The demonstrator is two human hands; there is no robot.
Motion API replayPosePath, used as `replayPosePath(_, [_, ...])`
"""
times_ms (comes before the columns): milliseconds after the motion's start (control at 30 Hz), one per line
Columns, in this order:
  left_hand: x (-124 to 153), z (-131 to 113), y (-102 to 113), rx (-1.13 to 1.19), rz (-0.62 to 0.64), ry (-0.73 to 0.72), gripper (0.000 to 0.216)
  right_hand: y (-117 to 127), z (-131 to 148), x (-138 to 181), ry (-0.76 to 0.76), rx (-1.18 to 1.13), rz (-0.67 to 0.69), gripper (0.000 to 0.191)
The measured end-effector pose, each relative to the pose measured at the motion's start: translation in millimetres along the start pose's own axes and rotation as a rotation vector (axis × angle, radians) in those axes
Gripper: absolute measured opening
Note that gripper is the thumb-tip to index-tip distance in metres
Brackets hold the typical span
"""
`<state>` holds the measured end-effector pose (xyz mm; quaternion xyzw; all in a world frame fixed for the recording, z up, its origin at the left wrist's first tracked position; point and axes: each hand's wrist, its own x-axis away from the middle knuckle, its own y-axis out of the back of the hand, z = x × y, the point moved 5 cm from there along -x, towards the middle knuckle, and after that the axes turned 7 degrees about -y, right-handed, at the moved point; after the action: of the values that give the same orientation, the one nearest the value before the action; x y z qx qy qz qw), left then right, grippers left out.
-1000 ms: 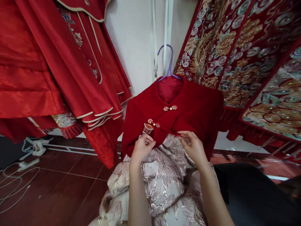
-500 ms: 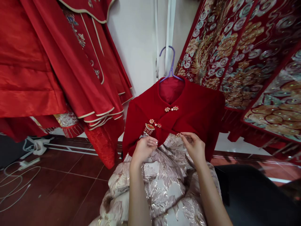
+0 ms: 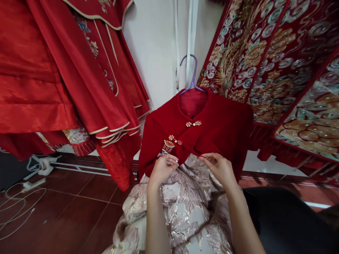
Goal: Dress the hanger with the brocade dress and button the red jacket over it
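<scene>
A red velvet jacket (image 3: 225,120) hangs on a purple hanger (image 3: 194,79), its lower front over a pale skirt with a silvery flower pattern (image 3: 185,201). Two beaded frog buttons are fastened down its front: the upper one (image 3: 193,124) below the collar, the lower one (image 3: 178,141) beside a fan-shaped tassel brooch (image 3: 168,145). My left hand (image 3: 163,168) is closed on the jacket's edge just under the brooch. With thumb and forefinger, my right hand (image 3: 219,167) pinches the opposite front edge; its fingertips mostly hide the small clasp piece there.
Red garments with cream piping (image 3: 106,88) hang at the left, and embroidered red panels (image 3: 265,67) at the right. A black seat (image 3: 288,215) stands at lower right. White cables (image 3: 23,197) and a power strip (image 3: 34,184) lie on the tiled floor.
My right hand has shifted slightly down and left with the jacket edge, and the beaded clasp at its fingertips is now mostly hidden. My left hand stays nearly in place.
</scene>
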<state>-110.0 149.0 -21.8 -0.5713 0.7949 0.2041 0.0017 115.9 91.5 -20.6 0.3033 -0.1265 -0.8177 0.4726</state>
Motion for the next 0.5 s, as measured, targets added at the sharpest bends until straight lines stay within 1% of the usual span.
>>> replayPosePath(67, [-0.3,-0.3,0.5,-0.011,-0.008,-0.003,0.019,14.3,19.3,7.5,0.085,0.061,0.049,0.025])
replayPosePath(133, [-0.8,-1.1,0.2,-0.018,-0.007,0.001,0.018,26.2,38.5,16.7,0.139,0.093,0.117,0.019])
replayPosePath(200, [-1.3,-2.0,-0.8,-0.025,0.001,0.008,0.018,29.1,52.6,24.8,0.136,0.064,0.232,0.016])
replayPosePath(233, [-1.4,-2.4,-1.1,-0.028,0.004,0.012,0.019,26.1,57.1,28.0,0.118,0.019,0.310,0.016])
replayPosePath(300, [-1.3,-3.0,-1.6,-0.032,0.011,0.011,0.020,11.6,61.9,33.1,0.057,-0.136,0.491,0.018])
replayPosePath(367, [-0.7,-3.2,-1.6,-0.035,0.025,-0.002,0.024,-9.2,63.2,36.2,-0.028,-0.346,0.647,0.020])
replayPosePath(433, [0.1,-3.3,-1.0,-0.040,0.044,-0.022,0.027,-31.1,63.0,37.8,-0.131,-0.550,0.729,0.023])
replayPosePath(500, [0.9,-3.7,0.7,-0.052,0.055,-0.048,0.028,-51.8,62.0,39.7,-0.244,-0.706,0.753,0.027])
